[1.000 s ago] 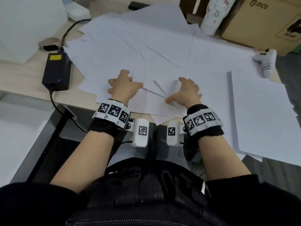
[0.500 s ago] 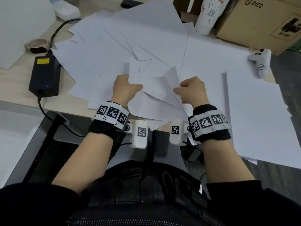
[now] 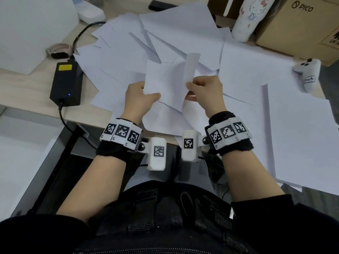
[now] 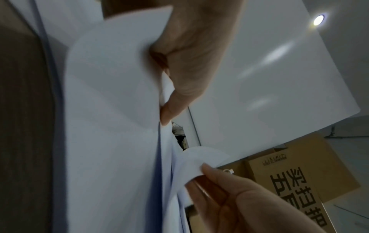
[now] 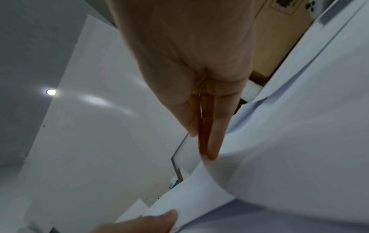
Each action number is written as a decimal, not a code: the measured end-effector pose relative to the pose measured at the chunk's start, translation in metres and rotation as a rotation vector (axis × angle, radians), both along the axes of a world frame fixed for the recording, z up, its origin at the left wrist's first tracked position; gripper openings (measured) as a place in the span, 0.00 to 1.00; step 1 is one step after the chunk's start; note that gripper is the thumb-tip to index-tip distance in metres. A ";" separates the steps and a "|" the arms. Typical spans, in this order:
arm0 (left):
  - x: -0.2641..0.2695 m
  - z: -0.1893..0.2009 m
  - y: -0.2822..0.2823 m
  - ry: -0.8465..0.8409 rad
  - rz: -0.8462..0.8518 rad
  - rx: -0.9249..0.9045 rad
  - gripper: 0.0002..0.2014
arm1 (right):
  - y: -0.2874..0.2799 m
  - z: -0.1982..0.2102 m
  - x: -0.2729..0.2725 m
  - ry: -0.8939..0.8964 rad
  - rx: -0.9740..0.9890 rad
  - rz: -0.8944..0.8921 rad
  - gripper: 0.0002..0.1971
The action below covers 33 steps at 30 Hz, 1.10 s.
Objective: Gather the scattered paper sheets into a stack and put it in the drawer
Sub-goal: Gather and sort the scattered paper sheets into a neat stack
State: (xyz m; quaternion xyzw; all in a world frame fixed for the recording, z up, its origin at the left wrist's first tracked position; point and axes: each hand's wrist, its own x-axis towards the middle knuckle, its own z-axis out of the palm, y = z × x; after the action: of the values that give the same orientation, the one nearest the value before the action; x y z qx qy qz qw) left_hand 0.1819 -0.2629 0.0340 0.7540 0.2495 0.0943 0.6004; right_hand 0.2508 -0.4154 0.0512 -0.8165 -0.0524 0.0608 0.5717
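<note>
A pale wooden counter (image 3: pixel 23 92) is carrying a wide scatter of white sheets, with a drawer cabinet (image 3: pixel 23 162) sitting below its near-left edge; whether that drawer is open I cannot tell. Just past the near edge, both hands are lifting a small bundle (image 3: pixel 166 83) of sheets clear of the surface. The left hand (image 3: pixel 137 99) is pinching the bundle's left edge, thumb on top and fingers (image 4: pixel 169 108) curled behind. The right hand (image 3: pixel 207 92) is pinching the right edge, its fingers (image 5: pixel 211 126) pressed together against the paper. The bundle is buckling between them, one sheet standing up as a curled strip. To do this well, the hands should be easing apart a little so the paper flattens, then tapping the edges square on the counter. Beyond, loose sheets (image 3: pixel 165 33) are lying fanned toward the far edge, and a larger pile (image 3: pixel 293 125) is overhanging the near-right corner. A black adapter (image 3: pixel 66 81) near the left edge and a controller (image 3: pixel 308 74) on the right are both touching paper, so sweeping needs care there.
</note>
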 end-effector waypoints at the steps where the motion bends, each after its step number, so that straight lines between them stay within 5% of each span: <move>1: -0.003 0.001 0.005 -0.004 0.016 -0.002 0.10 | 0.006 -0.001 -0.001 0.032 0.029 0.016 0.09; 7: -0.022 -0.002 0.034 -0.033 0.128 0.000 0.11 | 0.022 -0.011 -0.001 0.135 -0.102 0.156 0.09; 12: -0.032 -0.004 0.048 -0.063 0.197 -0.040 0.09 | 0.021 -0.019 0.003 0.181 -0.319 0.160 0.34; 16: -0.034 0.002 0.056 -0.077 0.231 -0.109 0.07 | 0.033 -0.012 -0.007 0.224 -0.613 0.374 0.55; 23: -0.038 0.005 0.074 0.114 0.106 -0.129 0.18 | 0.056 -0.014 -0.024 0.211 -0.931 0.509 0.69; 28: -0.046 0.001 0.076 0.215 0.046 -0.177 0.22 | 0.062 -0.012 -0.024 0.172 -0.936 0.470 0.59; 33: -0.055 -0.003 0.079 0.267 0.012 -0.156 0.25 | 0.062 -0.010 -0.016 0.066 -0.704 0.306 0.19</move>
State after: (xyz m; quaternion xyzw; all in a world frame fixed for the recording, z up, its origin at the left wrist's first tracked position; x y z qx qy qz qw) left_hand 0.1268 -0.1842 0.0311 0.7095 0.3380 -0.0231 0.6179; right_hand 0.2352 -0.3532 0.0410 -0.9432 -0.1314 0.1859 0.2421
